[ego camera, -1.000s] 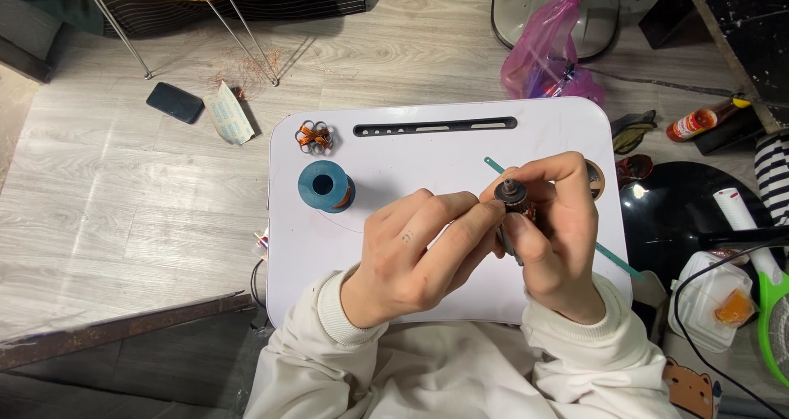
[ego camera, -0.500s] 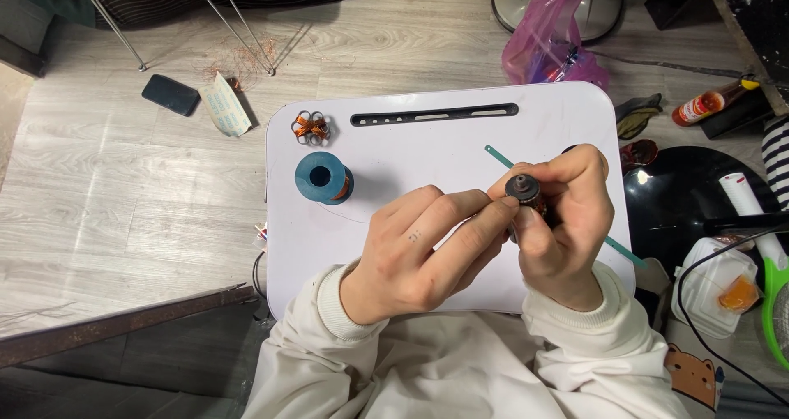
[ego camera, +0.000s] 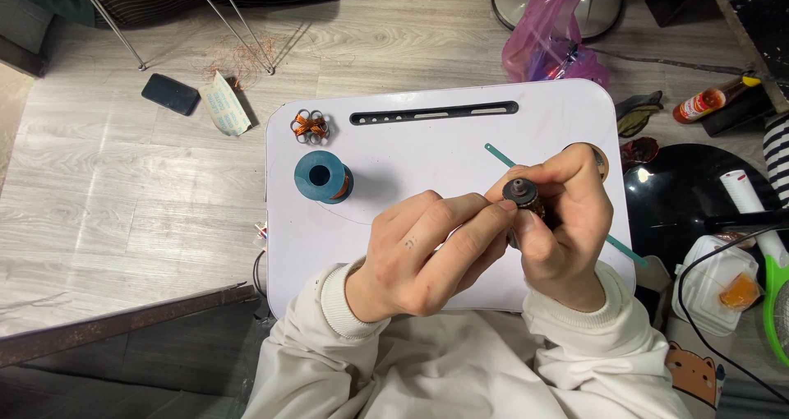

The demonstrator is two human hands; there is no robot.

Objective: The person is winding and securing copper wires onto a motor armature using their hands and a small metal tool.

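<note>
A small dark cylindrical part with copper-coloured windings (ego camera: 523,195) — it looks like a little motor rotor — is held above the right half of the white lap table (ego camera: 394,164), its round end face turned up toward the camera, so its long axis runs roughly straight up and down, with the lower length hidden inside the fist. The right hand (ego camera: 567,226) is wrapped around it from the right, fingers curled shut on its body and the thumb pressed against the near side. The left hand (ego camera: 423,255) comes in from the left of the part; its fingertips (ego camera: 503,209) meet at the part's upper edge in a closed pinch, though whether they grip the part itself or something fine on it I cannot tell.

A thin teal stick (ego camera: 501,154) lies on the table, passing behind the part. Well to the left of the part stands a blue spool of copper wire (ego camera: 320,177), and beyond it, at the table's far left corner, a small cluster of copper coils (ego camera: 309,126). A long black slot (ego camera: 434,112) runs along the table's far edge.
</note>
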